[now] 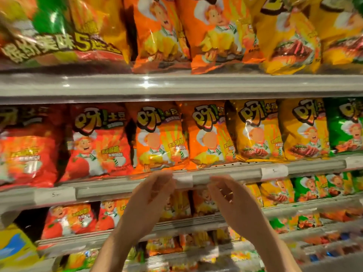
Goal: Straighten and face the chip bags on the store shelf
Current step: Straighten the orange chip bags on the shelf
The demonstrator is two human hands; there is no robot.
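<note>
A row of chip bags stands upright on the middle shelf: red bags (pixel 98 142) at left, two orange bags (pixel 160 139) (pixel 209 134) in the middle, yellow bags (pixel 255 130), and a green bag (pixel 345 124) at right. My left hand (pixel 153 193) and my right hand (pixel 227 191) are raised side by side just below the two orange bags, in front of the shelf's front rail (pixel 202 178). Both hands are blurred, with fingers loosely curled near the rail. Neither hand holds a bag.
The upper shelf (pixel 176 85) carries larger orange and yellow bags (pixel 216 32) and a multipack (pixel 59 36) at left. Lower shelves (pixel 176 226) hold smaller bags of the same brand. White price tags (pixel 275 170) sit on the rail.
</note>
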